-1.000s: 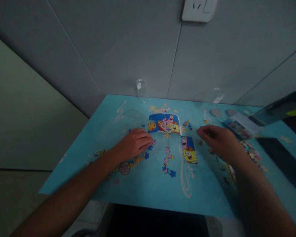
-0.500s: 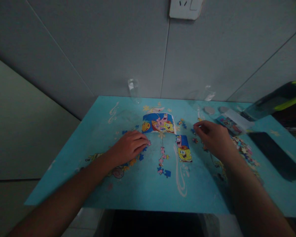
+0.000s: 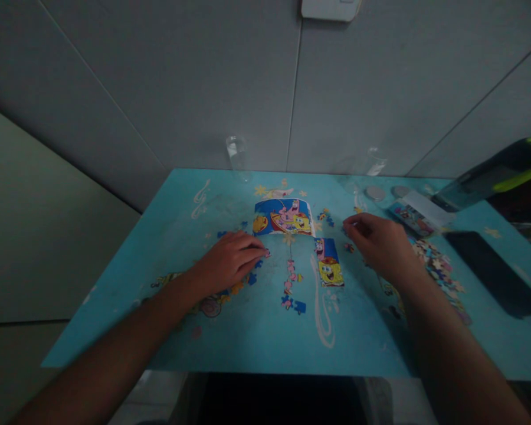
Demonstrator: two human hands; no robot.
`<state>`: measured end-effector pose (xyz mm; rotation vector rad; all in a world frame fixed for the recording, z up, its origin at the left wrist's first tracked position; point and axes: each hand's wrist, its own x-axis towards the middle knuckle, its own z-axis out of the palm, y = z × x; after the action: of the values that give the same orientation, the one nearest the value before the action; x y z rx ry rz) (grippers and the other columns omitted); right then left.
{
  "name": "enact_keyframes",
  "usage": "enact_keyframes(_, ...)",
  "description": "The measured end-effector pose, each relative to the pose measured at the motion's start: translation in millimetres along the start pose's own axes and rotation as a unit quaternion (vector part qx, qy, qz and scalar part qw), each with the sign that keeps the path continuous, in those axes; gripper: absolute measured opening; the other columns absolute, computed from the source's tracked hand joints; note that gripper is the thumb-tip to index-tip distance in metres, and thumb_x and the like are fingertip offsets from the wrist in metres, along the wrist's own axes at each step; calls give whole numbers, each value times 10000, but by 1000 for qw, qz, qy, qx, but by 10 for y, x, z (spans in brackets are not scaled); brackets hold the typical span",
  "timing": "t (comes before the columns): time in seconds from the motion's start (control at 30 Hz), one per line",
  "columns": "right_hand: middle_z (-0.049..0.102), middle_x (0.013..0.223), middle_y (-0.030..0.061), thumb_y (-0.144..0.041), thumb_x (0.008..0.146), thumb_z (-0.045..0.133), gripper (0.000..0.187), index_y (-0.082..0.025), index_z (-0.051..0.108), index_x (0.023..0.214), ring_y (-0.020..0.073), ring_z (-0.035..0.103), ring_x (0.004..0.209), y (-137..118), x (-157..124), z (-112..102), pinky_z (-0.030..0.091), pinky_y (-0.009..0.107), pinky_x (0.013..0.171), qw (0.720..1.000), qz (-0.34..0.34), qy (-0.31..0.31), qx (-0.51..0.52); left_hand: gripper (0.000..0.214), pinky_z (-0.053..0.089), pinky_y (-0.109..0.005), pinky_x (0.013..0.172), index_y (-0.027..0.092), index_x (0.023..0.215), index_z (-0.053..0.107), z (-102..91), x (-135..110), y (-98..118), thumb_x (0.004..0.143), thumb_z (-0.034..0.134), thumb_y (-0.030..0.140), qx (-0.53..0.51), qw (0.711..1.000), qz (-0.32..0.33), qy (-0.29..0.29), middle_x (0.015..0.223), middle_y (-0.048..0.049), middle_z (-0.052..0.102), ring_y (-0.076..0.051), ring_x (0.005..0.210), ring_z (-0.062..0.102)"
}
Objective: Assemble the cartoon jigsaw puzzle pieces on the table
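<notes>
Grey wall panels behind, dim light, turquoise printed table under everything. Your left hand lies flat, palm down, fingers extended over loose blue jigsaw pieces, fingertips just short of the assembled blue cartoon puzzle block. Your right hand is curled, thumb and fingertips drawn together; can't tell if a piece is pinched there. Between your hands, nearer the right, sits a narrow assembled strip. Just outside your right wrist: heap of loose pieces. Risks, my read: your right forearm drags through that heap and sweeps pieces off the edge; a sliding left palm breaks the block's joints. Low light invites misfits.
</notes>
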<state>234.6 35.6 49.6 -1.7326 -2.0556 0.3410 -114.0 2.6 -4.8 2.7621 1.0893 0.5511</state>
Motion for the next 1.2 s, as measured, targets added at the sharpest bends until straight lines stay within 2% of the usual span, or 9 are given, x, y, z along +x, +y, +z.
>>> enact_keyframes(0.2, 715, 738, 35, -366, 951, 543, 245, -213, 732, 976, 169, 648, 617, -15, -6, 8, 421, 291, 606, 1000, -11, 5, -4, 269, 446, -430, 933, 256, 1232, 668, 0, -9, -6, 1024, 504, 210, 0, 1000, -2, -5, 1193, -53, 657, -207, 1041, 597)
enact_keyframes(0.33, 721, 750, 31, -359, 949, 549, 233, -220, 733, 978, 173, 644, 632, -4, -2, 31, 407, 290, 595, 1000, -16, 5, -19, 259, 451, -435, 949, 241, 1222, 674, 14, -14, -24, 1011, 526, 209, -2, 1000, 10, 28, 1178, -64, 666, -208, 1042, 605)
enact_keyframes(0.47, 739, 781, 34, -366, 961, 534, 240, -229, 730, 984, 179, 655, 655, -4, -6, 53, 405, 290, 595, 999, -22, -8, -24, 227, 452, -435, 950, 216, 1198, 673, 14, 11, 60, 1004, 556, 237, -4, 999, 14, 49, 1153, -70, 678, -218, 1048, 610)
enact_keyframes(0.67, 751, 798, 33, -360, 962, 534, 234, -233, 729, 991, 176, 661, 661, -29, -17, 46, 412, 289, 606, 1000, -19, -12, -19, 205, 439, -437, 966, 204, 1177, 664, 21, 64, 220, 1013, 549, 244, -9, 999, 26, 21, 1145, -63, 682, -221, 1064, 597)
enact_keyframes(0.97, 717, 733, 21, -342, 937, 574, 205, -226, 742, 956, 165, 631, 619, -19, -18, 22, 401, 287, 596, 1000, -15, 23, -14, 202, 450, -435, 953, 198, 1164, 677, 34, 15, 72, 1004, 556, 219, -19, 999, 28, 40, 1123, -70, 683, -209, 1040, 608)
enact_keyframes(1.2, 723, 737, 30, -350, 925, 560, 233, -222, 748, 975, 175, 643, 615, -17, -2, -5, 416, 305, 613, 1000, 10, 11, -17, 218, 448, -425, 981, 209, 1186, 674, 14, 49, 265, 1001, 559, 220, -33, 997, 67, -2, 1129, -62, 680, -212, 1067, 595)
